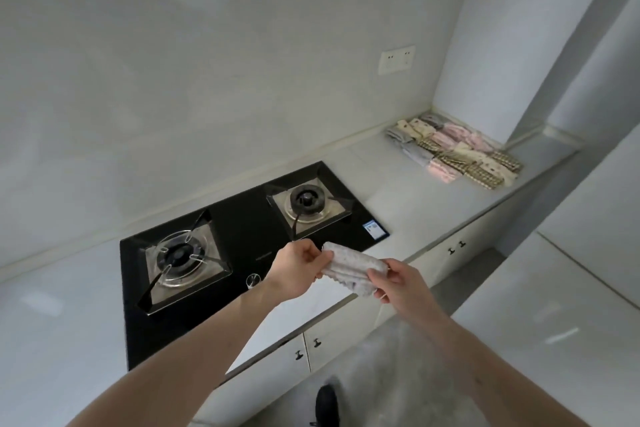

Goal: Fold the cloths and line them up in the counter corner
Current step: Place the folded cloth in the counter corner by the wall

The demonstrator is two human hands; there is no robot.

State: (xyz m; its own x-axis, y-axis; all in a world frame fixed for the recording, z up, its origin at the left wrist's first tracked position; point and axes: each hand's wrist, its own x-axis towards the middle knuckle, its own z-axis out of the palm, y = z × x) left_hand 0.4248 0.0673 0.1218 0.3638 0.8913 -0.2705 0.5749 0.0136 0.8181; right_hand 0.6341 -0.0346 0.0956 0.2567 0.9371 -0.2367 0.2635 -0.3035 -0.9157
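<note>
A small folded whitish cloth (353, 269) hangs in the air above the counter's front edge, to the right of the hob. My left hand (298, 270) pinches its left end. My right hand (398, 284) grips its lower right end from below. Several folded cloths (453, 152), grey, pink, cream and checked, lie in close rows in the far right counter corner.
A black two-burner gas hob (249, 243) is set into the white counter (415, 204). White cabinet doors (346, 340) with dark handles run below the front edge. A wall socket (396, 59) sits above the corner. A dark shoe (327, 402) shows on the grey floor.
</note>
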